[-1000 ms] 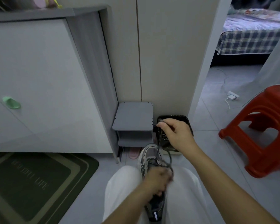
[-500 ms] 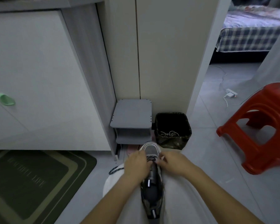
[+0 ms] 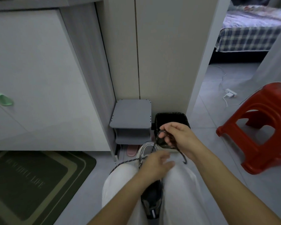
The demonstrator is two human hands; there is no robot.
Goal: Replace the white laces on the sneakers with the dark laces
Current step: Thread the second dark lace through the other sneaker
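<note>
A grey and white sneaker (image 3: 151,192) lies between my knees, toe pointing away from me. A dark lace (image 3: 125,162) runs through its front eyelets; one end trails off to the left over my left knee. My right hand (image 3: 177,137) is raised above the toe and grips the other end of the lace, which hangs down past my wrist. My left hand (image 3: 157,164) rests on the sneaker's upper with its fingers spread and relaxed. The sneaker's middle is hidden under that hand.
A black bin (image 3: 170,117) stands behind the sneaker beside a small grey shelf (image 3: 131,114). Under the shelf lies a pink slipper (image 3: 132,151). A red stool (image 3: 256,125) stands at the right, a green doormat (image 3: 31,181) at the left, a white cabinet (image 3: 39,78) behind.
My right hand rose from the sneaker's toe, drawing the dark lace up with it. My left hand left the eyelets and now lies flat on the shoe.
</note>
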